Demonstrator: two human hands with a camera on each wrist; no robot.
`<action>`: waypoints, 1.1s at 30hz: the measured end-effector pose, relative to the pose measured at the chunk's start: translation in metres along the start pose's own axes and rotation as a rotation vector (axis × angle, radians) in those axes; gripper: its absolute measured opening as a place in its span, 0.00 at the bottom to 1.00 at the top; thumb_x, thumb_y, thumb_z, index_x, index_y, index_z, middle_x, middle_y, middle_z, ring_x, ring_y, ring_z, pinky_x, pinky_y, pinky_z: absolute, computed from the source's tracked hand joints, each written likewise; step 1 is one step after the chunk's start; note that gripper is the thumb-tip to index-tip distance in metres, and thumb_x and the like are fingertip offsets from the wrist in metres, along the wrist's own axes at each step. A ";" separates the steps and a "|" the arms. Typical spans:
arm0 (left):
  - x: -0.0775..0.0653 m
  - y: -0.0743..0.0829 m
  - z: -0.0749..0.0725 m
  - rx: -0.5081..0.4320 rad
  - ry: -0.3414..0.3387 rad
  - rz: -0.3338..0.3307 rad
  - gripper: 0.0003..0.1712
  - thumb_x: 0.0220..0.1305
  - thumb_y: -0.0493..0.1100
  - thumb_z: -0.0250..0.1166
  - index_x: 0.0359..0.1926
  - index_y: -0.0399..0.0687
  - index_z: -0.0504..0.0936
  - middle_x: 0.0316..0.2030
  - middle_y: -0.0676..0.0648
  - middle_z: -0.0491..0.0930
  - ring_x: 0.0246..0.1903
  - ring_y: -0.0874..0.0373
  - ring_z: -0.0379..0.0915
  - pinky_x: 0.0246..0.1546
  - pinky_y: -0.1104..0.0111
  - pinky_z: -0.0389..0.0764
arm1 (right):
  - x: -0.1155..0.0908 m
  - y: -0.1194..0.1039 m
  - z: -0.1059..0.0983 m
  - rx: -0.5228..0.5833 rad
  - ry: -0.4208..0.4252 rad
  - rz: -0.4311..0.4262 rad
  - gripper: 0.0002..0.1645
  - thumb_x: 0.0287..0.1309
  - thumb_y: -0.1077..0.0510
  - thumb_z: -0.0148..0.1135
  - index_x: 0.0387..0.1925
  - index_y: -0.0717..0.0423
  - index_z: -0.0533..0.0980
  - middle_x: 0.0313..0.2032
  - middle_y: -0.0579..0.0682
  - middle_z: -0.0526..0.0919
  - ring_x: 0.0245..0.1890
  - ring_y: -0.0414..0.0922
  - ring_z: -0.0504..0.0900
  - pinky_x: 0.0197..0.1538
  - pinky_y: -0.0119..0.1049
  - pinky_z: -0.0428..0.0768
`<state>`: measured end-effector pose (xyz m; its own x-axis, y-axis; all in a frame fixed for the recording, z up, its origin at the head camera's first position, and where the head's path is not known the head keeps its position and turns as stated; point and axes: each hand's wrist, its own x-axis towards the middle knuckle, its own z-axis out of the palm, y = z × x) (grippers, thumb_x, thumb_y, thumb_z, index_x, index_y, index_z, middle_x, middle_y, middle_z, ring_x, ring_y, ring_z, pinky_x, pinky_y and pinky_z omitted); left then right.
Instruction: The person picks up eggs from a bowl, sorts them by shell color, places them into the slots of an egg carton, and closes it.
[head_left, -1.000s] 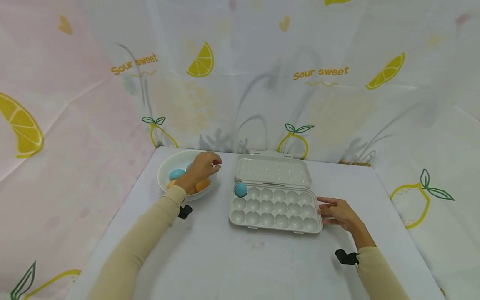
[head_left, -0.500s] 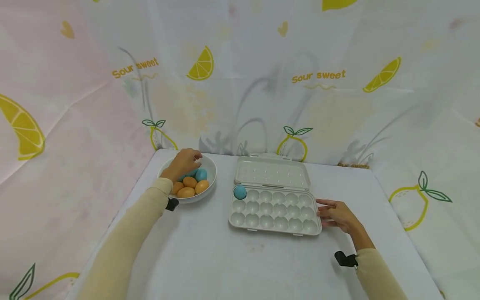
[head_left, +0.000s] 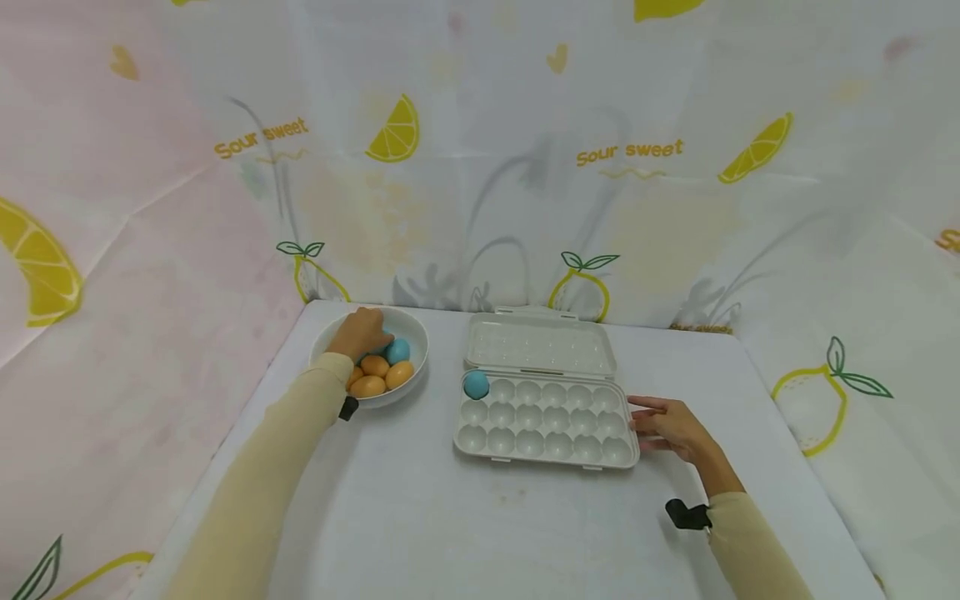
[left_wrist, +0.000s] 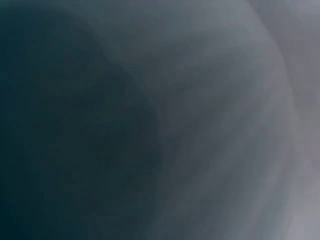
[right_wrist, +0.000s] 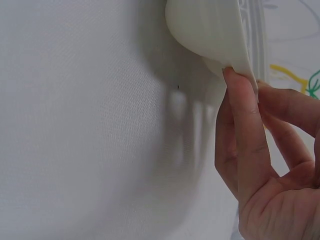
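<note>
At the left of the head view, my left hand (head_left: 360, 333) reaches down into a white bowl (head_left: 422, 350) of blue and orange eggs. Its fingertips are at a blue egg, mostly hidden behind the hand, and whether they grip it cannot be told. Beside it lie another blue egg (head_left: 397, 351) and several orange eggs (head_left: 368, 387). The left wrist view is dark and blurred. My right hand (head_left: 672, 429) pinches the right edge of a pale egg tray (right_wrist: 210, 30) between thumb and fingers. One blue egg (head_left: 476, 384) sits in the tray's far left cup.
The tray's lid (head_left: 540, 346) lies folded back behind it, toward the wall cloth (head_left: 465, 208) with printed lemons. Both stand on a white table (head_left: 480, 533), with the bowl left of the tray. A black wrist camera (head_left: 686, 514) is strapped at my right wrist.
My left hand has moved left from above the bowl's right side, then down among the blue eggs. The right hand stays at the tray's edge.
</note>
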<state>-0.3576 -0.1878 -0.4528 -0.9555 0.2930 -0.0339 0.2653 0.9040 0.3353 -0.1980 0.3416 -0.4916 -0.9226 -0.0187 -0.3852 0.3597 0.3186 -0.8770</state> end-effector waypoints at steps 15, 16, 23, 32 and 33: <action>0.005 -0.010 0.006 -0.075 -0.046 0.025 0.25 0.59 0.38 0.65 0.12 0.50 0.60 0.11 0.54 0.55 0.13 0.61 0.53 0.16 0.71 0.59 | 0.002 -0.004 0.002 0.003 -0.001 0.008 0.36 0.59 0.65 0.63 0.68 0.65 0.64 0.55 0.65 0.77 0.40 0.46 0.85 0.39 0.42 0.84; 0.005 -0.011 0.005 -0.085 -0.049 0.019 0.25 0.59 0.39 0.65 0.12 0.49 0.61 0.11 0.53 0.56 0.13 0.61 0.54 0.17 0.71 0.60 | 0.002 -0.003 0.002 0.004 0.000 0.009 0.36 0.59 0.65 0.63 0.68 0.65 0.64 0.55 0.65 0.77 0.40 0.46 0.85 0.39 0.42 0.84; 0.002 -0.006 -0.003 -0.133 -0.063 -0.014 0.24 0.59 0.41 0.68 0.14 0.48 0.63 0.11 0.54 0.55 0.13 0.61 0.52 0.16 0.72 0.58 | 0.001 -0.001 0.001 0.004 0.002 0.013 0.36 0.59 0.66 0.63 0.68 0.65 0.64 0.55 0.64 0.77 0.41 0.47 0.85 0.39 0.42 0.84; 0.002 0.004 -0.014 -0.065 0.009 0.013 0.18 0.59 0.45 0.69 0.38 0.30 0.82 0.35 0.37 0.79 0.33 0.48 0.75 0.36 0.60 0.78 | 0.000 0.001 0.000 0.008 -0.001 0.009 0.37 0.59 0.66 0.63 0.68 0.65 0.64 0.56 0.65 0.77 0.41 0.47 0.85 0.40 0.43 0.84; 0.002 0.006 -0.015 -0.069 0.009 0.007 0.21 0.59 0.46 0.69 0.44 0.30 0.82 0.42 0.35 0.80 0.38 0.45 0.77 0.40 0.57 0.80 | 0.000 0.001 0.000 0.008 -0.001 0.008 0.37 0.59 0.66 0.63 0.68 0.65 0.64 0.56 0.65 0.77 0.41 0.47 0.85 0.40 0.43 0.84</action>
<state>-0.3598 -0.1870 -0.4364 -0.9550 0.2958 -0.0233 0.2624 0.8783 0.3996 -0.1979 0.3416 -0.4927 -0.9195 -0.0170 -0.3927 0.3684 0.3112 -0.8760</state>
